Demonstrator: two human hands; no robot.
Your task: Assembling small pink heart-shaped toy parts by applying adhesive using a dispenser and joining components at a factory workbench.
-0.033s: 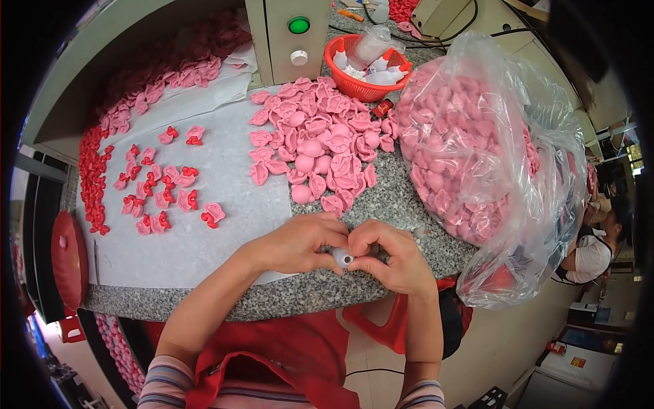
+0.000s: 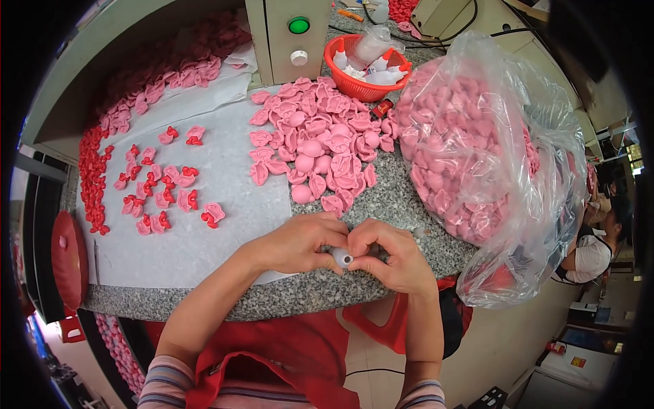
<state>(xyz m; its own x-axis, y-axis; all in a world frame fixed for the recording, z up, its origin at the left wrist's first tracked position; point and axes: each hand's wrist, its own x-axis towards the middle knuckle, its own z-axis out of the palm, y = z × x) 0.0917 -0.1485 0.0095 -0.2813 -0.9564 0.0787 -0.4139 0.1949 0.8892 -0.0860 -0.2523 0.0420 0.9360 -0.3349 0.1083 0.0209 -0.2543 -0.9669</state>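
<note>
Above the front edge of the granite worktop (image 2: 320, 290), both of my hands meet at a small whitish bottle (image 2: 340, 255). Its neck shows a dark round opening, and most of its body is hidden by fingers. My left hand (image 2: 296, 242) is closed around the bottle from the left. From the other side, my right hand (image 2: 398, 258) pinches near the neck with thumb and forefinger. Just beyond the hands lies a heap of pink moulded pieces (image 2: 320, 146). On the white paper (image 2: 238, 252) to the left rest several pink pieces (image 2: 212, 213) with red bows attached.
Loose red bows (image 2: 92, 177) line the paper's left edge. A red basket (image 2: 364, 87) at the back holds white bottles. A clear plastic bag (image 2: 470, 150) full of pink pieces stands on the right. A machine post with a green button (image 2: 298, 25) rises behind. Another person (image 2: 593, 255) is far right.
</note>
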